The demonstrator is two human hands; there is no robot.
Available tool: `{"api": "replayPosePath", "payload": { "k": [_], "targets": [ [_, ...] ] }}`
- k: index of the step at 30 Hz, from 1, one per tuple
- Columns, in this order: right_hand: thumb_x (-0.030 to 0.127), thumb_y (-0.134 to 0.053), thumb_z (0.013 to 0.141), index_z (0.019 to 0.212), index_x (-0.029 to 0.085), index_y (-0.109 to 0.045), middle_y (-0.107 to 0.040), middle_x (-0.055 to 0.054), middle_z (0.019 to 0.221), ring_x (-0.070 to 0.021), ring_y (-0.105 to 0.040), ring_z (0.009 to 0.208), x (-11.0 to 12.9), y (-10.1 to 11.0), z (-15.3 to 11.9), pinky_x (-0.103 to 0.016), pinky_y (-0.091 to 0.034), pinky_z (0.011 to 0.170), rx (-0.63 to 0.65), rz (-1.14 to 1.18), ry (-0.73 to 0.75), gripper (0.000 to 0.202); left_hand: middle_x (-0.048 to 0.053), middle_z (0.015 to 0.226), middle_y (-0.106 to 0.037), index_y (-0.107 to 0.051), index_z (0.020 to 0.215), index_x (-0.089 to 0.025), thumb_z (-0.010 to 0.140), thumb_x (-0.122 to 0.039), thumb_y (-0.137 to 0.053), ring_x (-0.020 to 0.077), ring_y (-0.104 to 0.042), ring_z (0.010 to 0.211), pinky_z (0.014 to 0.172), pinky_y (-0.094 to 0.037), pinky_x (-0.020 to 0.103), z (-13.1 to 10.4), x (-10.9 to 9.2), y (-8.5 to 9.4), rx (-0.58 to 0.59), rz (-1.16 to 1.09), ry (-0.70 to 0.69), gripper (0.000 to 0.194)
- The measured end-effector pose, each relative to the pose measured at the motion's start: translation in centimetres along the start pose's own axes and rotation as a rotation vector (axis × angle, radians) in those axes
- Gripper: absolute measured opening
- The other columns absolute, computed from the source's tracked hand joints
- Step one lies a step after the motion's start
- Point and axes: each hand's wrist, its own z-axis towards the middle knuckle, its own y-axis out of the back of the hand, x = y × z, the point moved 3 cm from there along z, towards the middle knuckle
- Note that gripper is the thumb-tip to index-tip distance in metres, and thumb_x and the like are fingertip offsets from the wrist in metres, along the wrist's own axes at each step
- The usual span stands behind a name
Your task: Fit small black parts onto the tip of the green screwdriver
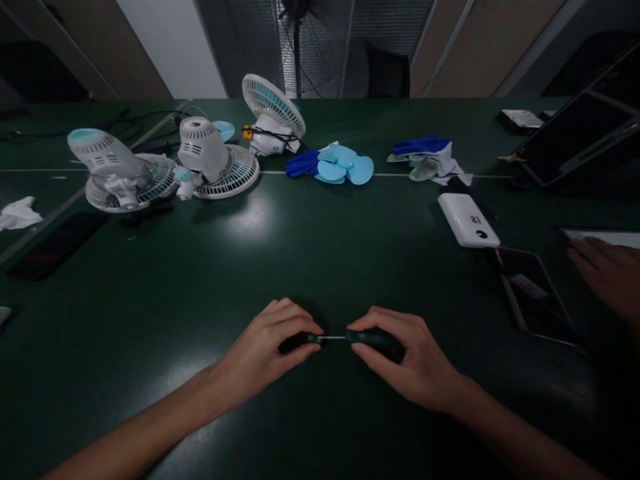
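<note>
My right hand (407, 350) is closed around the dark handle of a screwdriver (375, 340), just above the table. Its thin metal shaft points left and meets a small dark piece with green marks (314, 339). That piece is pinched between the thumb and fingers of my left hand (275, 340); most of it is hidden, so its kind is unclear. Both hands are near the middle front of the dark green table (320, 413), facing each other.
Partly dismantled white fans (270, 110) stand at the back left. Blue fan blades (345, 165) and gloves (425, 157) lie along the back. To the right are a white power bank (469, 220), a phone (535, 293) and another person's hand (610, 270).
</note>
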Motion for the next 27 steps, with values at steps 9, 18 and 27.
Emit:
{"api": "replayPosePath", "payload": {
  "k": [9,18,27],
  "targets": [
    [0.016,-0.067,0.093,0.106,0.020,-0.071,-0.070,-0.001,0.086,-0.0157,-0.066,0.073,0.04,0.52,-0.10,-0.029,-0.045,0.066,-0.012,-0.002,0.007,0.014,0.006,0.113,-0.068,-0.067,0.119,-0.022,0.096,-0.024,-0.065,0.0195,-0.061,0.105,0.092,-0.047,0.036,-0.20,0.26,0.25,-0.008,-0.027,-0.002,0.023],
    [0.015,-0.067,0.095,0.110,0.021,-0.070,-0.070,-0.001,0.089,-0.0160,-0.067,0.076,-0.07,0.05,-0.25,-0.031,-0.046,0.070,0.031,-0.041,0.018,0.016,0.006,0.110,-0.067,-0.068,0.115,-0.022,0.097,-0.025,-0.063,0.0195,-0.060,0.102,0.089,-0.045,0.036,-0.16,0.28,0.08,0.009,-0.004,-0.002,0.018],
    [0.018,-0.068,0.097,0.116,0.022,-0.071,-0.072,-0.003,0.096,-0.0172,-0.068,0.082,0.23,-0.01,0.30,-0.030,-0.050,0.072,0.002,0.110,0.025,0.020,0.005,0.110,-0.067,-0.068,0.114,-0.023,0.098,-0.028,-0.064,0.0196,-0.059,0.102,0.090,-0.042,0.037,-0.20,0.19,-0.06,0.040,0.013,-0.001,0.017]
  ]
}}
